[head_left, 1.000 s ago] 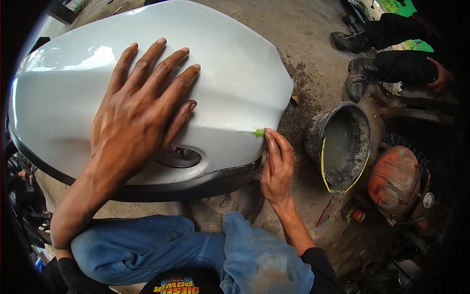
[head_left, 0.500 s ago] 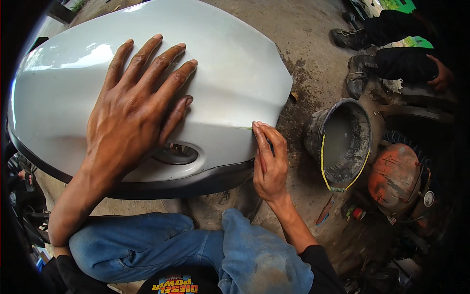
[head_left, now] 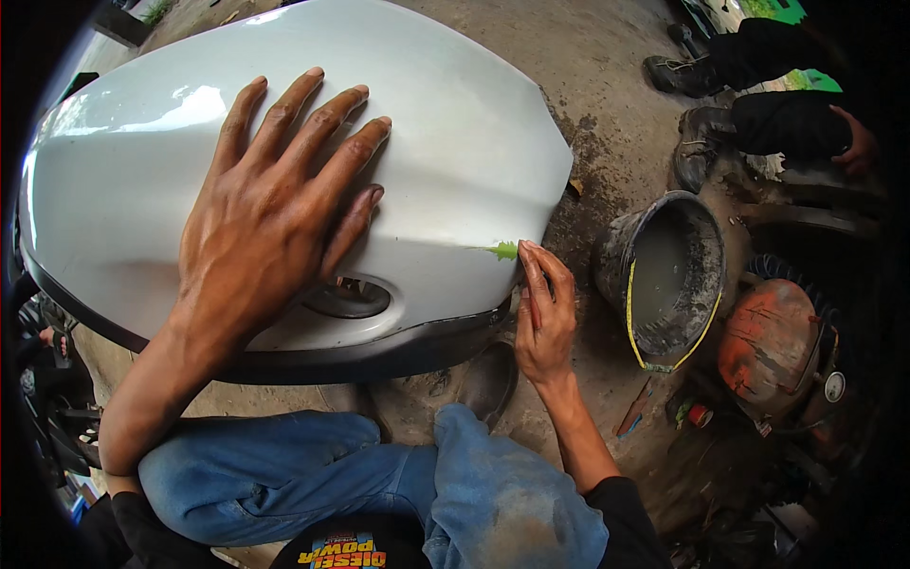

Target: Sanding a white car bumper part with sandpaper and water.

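A: Largest item first. Where is it?

B: The white panel (head_left: 455,123), glossy and curved, lies in front of the person's knees and fills much of the left and upper view. A dark trim (head_left: 398,356) runs along its near edge.

A: Next in size?

B: The person's blue jeans (head_left: 531,484), below the panel. At upper right, another person's dark trousers (head_left: 782,123) end in worn boots.

A: Containers?

B: A black bucket (head_left: 619,251), right of the panel and apart from it, holds cloudy liquid. Beside it stands a scuffed orange tank (head_left: 766,332).

A: Report the hands.

B: The left hand (head_left: 256,228) lies over the panel, palm down, fingers spread. The right hand (head_left: 545,322) is at the panel's right end, thumb and forefinger pressed together; what lies between their tips I cannot tell.

A: Smaller details?

B: An oval opening (head_left: 351,300) sits near the left wrist. A jagged green patch (head_left: 506,250) shows on the panel, right at the right fingertips. Last, a reddish sliver (head_left: 536,311) shows within the right hand, its kind unclear
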